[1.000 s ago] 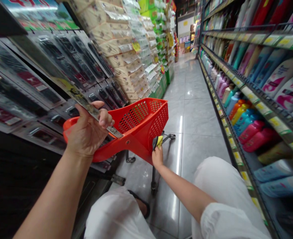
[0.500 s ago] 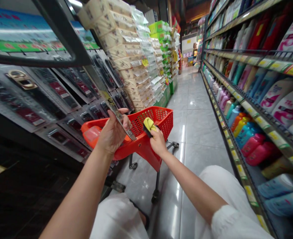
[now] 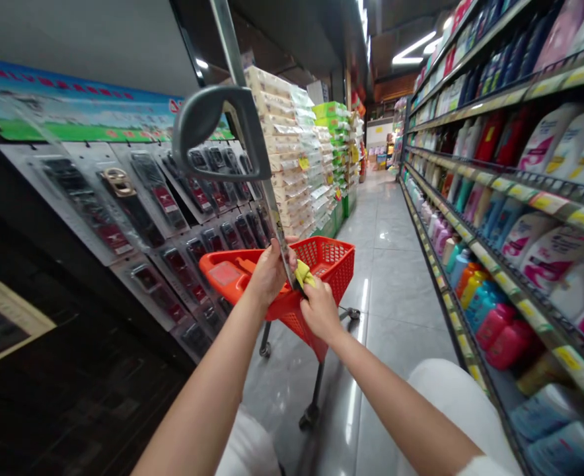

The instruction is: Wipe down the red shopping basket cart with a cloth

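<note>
A long metal bar [image 3: 274, 205] with a grey looped plastic handle [image 3: 252, 135] stands tilted in front of me. My left hand [image 3: 271, 270] is wrapped round its lower part. My right hand [image 3: 320, 305] pinches a folded yellow cloth [image 3: 303, 274] with a dark side. The cloth lies against the bar's lower end, close beside my left hand. Both hands are above the near part of a red shopping cart [image 3: 339, 261], whose perforated basket is behind them.
Packaged belts [image 3: 158, 192] hang on the left. Stacked cartons [image 3: 282, 125] stand beyond them. Shelves of bottles [image 3: 534, 254] line the right side. A grey tiled floor [image 3: 386, 264] runs down the aisle. My white-clothed knees are at the bottom.
My right hand has brought the yellow cloth left, against the bar's lower end. The view has tilted up, and the bar with its handle now appears farther right and more upright.
</note>
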Motion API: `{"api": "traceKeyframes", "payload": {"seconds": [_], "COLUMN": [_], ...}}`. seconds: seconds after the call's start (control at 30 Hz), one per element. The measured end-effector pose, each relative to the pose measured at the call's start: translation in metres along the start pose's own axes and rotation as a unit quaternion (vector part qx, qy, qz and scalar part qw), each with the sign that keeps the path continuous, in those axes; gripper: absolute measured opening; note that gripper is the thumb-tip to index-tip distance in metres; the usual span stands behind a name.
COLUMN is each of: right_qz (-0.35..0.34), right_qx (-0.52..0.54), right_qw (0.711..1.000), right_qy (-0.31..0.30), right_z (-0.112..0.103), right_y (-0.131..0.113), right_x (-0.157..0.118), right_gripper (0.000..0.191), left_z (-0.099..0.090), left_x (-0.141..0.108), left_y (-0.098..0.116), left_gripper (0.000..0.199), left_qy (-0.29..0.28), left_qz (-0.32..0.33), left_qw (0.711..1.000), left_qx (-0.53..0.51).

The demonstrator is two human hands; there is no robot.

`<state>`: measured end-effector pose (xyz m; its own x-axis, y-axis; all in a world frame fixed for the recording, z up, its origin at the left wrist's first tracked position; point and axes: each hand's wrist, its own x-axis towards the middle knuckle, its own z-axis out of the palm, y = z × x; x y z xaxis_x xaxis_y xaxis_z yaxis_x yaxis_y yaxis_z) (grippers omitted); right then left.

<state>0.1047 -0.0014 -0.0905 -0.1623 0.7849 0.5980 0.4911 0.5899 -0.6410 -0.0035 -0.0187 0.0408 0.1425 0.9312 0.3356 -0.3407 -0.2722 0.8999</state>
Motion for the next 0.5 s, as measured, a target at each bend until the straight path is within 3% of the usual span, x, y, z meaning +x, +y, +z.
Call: {"api": "traceKeyframes", "payload": {"seconds": [0.1, 0.2, 0.27, 0.33, 0.4, 0.5], "right_qz": [-0.005, 0.018, 0.036, 0.059, 0.072, 0.036], "right_qx": [0.014, 0.046, 0.073, 0.088, 0.089, 0.091], "right_qw": [1.0, 0.999, 0.996, 0.992, 0.989, 0.991], "right_qy": [-0.004, 0.017, 0.041, 0.071, 0.096, 0.095], "right_z": [-0.008, -0.014, -0.011, -0.001, 0.013, 0.033], "right_y": [0.014, 0.038, 0.04, 0.027, 0.004, -0.023], "right_x": [-0.002, 0.008, 0.007, -0.008, -0.034, -0.07], "right_gripper": [0.045, 0.051, 0.051, 0.048, 0.045, 0.045], "left_z": [-0.006, -0.035, -0.064, -0.093, -0.115, -0.13], "left_x": [-0.001, -0.004, -0.01, -0.018, -0.025, -0.031], "left_y": [0.008, 0.028, 0.042, 0.049, 0.049, 0.043], "left_gripper": [0.059, 0.067, 0.066, 0.06, 0.055, 0.048], "left_qy": [-0.005, 0.034, 0.095, 0.144, 0.158, 0.118], "left_qz": [-0.017, 0.012, 0.048, 0.055, 0.028, -0.016], "left_qw": [0.997, 0.968, 0.917, 0.851, 0.791, 0.708], "left_qx": [0.078, 0.25, 0.386, 0.502, 0.591, 0.696]}}
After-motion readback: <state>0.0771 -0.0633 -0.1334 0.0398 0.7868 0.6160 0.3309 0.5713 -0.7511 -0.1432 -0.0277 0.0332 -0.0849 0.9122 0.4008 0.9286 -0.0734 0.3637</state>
